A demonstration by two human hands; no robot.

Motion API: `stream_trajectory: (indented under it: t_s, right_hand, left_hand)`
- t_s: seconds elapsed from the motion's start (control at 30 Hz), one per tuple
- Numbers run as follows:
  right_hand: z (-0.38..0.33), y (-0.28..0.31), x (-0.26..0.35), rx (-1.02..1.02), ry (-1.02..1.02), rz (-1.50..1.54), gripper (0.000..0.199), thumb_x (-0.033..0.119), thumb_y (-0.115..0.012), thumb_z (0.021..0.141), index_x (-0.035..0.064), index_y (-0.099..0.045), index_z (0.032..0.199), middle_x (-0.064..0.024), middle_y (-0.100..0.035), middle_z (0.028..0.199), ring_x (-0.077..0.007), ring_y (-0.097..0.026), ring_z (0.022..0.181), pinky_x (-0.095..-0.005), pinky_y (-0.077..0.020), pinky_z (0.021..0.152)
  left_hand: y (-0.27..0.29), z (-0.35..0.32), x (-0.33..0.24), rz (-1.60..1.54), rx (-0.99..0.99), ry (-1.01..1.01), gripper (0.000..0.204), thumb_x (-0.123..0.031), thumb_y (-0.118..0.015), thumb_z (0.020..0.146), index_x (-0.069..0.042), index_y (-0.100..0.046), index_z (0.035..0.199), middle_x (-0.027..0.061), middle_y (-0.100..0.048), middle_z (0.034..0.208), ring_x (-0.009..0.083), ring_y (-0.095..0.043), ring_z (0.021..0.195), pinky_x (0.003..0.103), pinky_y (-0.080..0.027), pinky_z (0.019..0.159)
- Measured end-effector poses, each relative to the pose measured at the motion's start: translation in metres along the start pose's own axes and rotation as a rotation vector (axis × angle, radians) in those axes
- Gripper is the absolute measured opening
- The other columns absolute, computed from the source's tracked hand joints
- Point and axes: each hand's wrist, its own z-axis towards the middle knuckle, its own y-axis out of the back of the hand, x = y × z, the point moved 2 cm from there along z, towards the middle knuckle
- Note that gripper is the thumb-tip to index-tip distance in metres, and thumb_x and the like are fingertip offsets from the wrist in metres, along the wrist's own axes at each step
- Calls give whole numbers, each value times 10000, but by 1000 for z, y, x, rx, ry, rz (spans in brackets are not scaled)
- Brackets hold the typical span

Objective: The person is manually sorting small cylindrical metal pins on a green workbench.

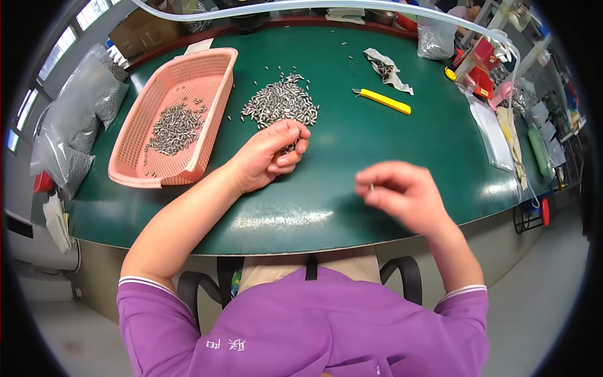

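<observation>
A heap of small silvery metal pins (281, 100) lies on the green table, with a few strays around it. My left hand (270, 154) is closed at the near edge of this heap. Some pins show between its curled fingers and the thumb. Farther right, above the bare tabletop, my right hand (402, 195) is slightly smeared by motion. Thumb and fingertips pinch one small metal pin (371, 187). To the left, a pink plastic basket (217, 85) stands with more of the same pins (176, 129) spread over its bottom.
A yellow utility knife (384, 101) and a crumpled white wrapper (389, 70) lie at the right. Clear bags of metal parts (81, 119) stand at the left edge. Red bins (482, 81) and plastic sheets (490, 132) line the right side. A pale hose (314, 5) arches overhead.
</observation>
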Motion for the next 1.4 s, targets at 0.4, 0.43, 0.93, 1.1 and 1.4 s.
stream_trajectory:
  t_s: [0.4,0.43,0.93,1.1,1.4]
  right_hand:
    - [105,-31,-26,89,121,-16,164,15,-699,760,49,-704,920,-72,-569,1141,-186,-525,1097,-332,-437,933]
    - [104,-31,-26,98,134,0,175,9,-694,761,52,-705,931,-76,-564,1151,-191,-522,1102,-331,-433,939]
    - [105,-22,-27,-126,306,-500,191,46,-655,755,83,-633,941,-72,-578,969,-242,-553,959,-348,-467,804]
    - [102,-25,-30,-62,284,-595,173,58,-651,758,95,-634,926,-59,-551,952,-250,-539,956,-360,-451,817]
    - [104,-32,-32,4,317,-756,141,97,-670,747,107,-650,886,-51,-531,922,-249,-528,929,-368,-440,819]
  left_hand:
    - [3,-11,-5,-76,51,16,204,-130,-535,917,-54,-480,1099,55,-530,910,31,-402,571,145,-265,413]
    - [0,-11,-6,-54,45,38,205,-123,-550,912,-57,-480,1093,47,-530,897,27,-396,563,146,-261,415]
    - [5,-12,-6,-149,25,88,144,-164,-435,962,-40,-506,986,65,-531,835,51,-388,523,172,-264,397]
    - [4,-13,-8,-170,-1,85,181,-163,-394,959,-24,-509,972,97,-529,840,78,-397,525,178,-271,397]
    - [11,-11,-10,-299,-9,1,280,-232,-302,979,-31,-493,1013,87,-519,881,83,-374,558,178,-265,411]
